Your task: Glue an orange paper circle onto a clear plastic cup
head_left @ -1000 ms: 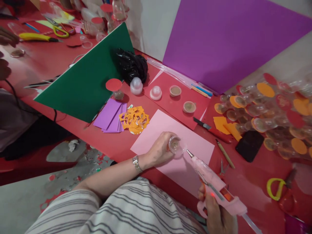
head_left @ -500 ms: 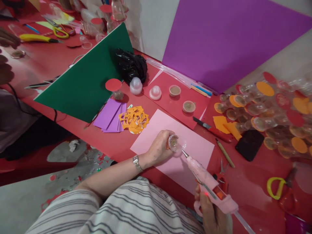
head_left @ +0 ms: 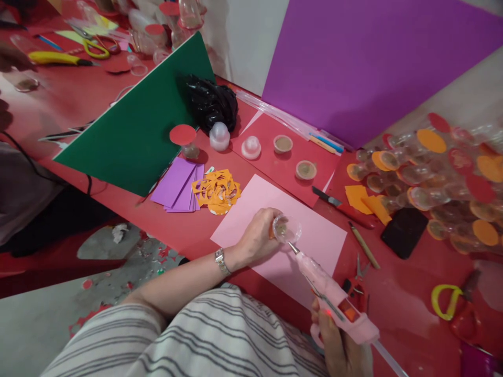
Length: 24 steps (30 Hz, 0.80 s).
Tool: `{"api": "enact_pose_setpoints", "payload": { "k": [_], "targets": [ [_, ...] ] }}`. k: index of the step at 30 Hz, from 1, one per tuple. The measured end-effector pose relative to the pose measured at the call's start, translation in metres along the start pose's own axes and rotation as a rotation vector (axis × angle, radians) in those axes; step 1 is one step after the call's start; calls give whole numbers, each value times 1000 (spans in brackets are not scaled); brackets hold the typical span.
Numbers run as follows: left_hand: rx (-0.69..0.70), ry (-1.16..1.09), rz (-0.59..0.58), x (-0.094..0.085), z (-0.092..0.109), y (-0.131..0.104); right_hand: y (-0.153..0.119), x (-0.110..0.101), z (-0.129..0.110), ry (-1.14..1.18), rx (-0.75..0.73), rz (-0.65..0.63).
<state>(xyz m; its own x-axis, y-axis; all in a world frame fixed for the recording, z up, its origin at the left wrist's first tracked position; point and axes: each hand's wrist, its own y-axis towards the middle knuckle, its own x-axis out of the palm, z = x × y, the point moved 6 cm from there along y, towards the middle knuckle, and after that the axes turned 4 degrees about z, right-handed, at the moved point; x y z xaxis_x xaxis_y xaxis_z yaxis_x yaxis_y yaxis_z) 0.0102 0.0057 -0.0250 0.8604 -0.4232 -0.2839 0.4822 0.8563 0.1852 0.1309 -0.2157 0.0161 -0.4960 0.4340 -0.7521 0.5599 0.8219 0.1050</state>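
My left hand [head_left: 260, 235] is closed round a small clear plastic cup [head_left: 288, 229], held above a pink sheet [head_left: 314, 230]. My right hand [head_left: 340, 340] grips a pink glue gun [head_left: 322, 280] with a clear glue stick in its back. The metal nozzle is at the lower rim of the cup; whether it touches cannot be told. On a red sheet [head_left: 288, 175] behind sit two small cups with brownish contents [head_left: 283, 144] [head_left: 305, 169] and a whitish domed piece [head_left: 251, 148]. Left of the pink sheet lie orange cut-outs [head_left: 217, 191] and purple cards [head_left: 176, 183].
A green board [head_left: 137, 125] stands at the left, beside a black plastic bag [head_left: 212, 104]. At the right are a cutter [head_left: 326, 197], a black phone-like object [head_left: 404, 233], yellow-handled scissors [head_left: 446, 302] and many stacked plastic cups [head_left: 428, 196]. Another person's hand [head_left: 13, 57] shows at far left.
My right hand has moved the glue gun slightly left, so its nozzle is now lower on the cup's rim. The other person's hand at far left has shifted.
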Motion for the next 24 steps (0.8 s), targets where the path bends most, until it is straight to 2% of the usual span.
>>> {"api": "enact_pose_setpoints", "payload": {
  "k": [8,11,14,18,22,24],
  "targets": [
    [3,22,-17,-1,3,1,-2,2,1,-24,-97,-13],
    [18,26,-30,0,6,1,0,1,3,-49,-252,-8],
    [18,32,-46,2,6,1,1,3,3,-99,-423,-61],
    [37,33,-25,3,5,0,5,1,2,-126,-493,-58],
    [36,51,-26,1,4,0,7,-1,-9,-108,-687,-46],
    [33,60,-24,0,5,1,9,0,-13,-124,-729,-43]
  ]
}}
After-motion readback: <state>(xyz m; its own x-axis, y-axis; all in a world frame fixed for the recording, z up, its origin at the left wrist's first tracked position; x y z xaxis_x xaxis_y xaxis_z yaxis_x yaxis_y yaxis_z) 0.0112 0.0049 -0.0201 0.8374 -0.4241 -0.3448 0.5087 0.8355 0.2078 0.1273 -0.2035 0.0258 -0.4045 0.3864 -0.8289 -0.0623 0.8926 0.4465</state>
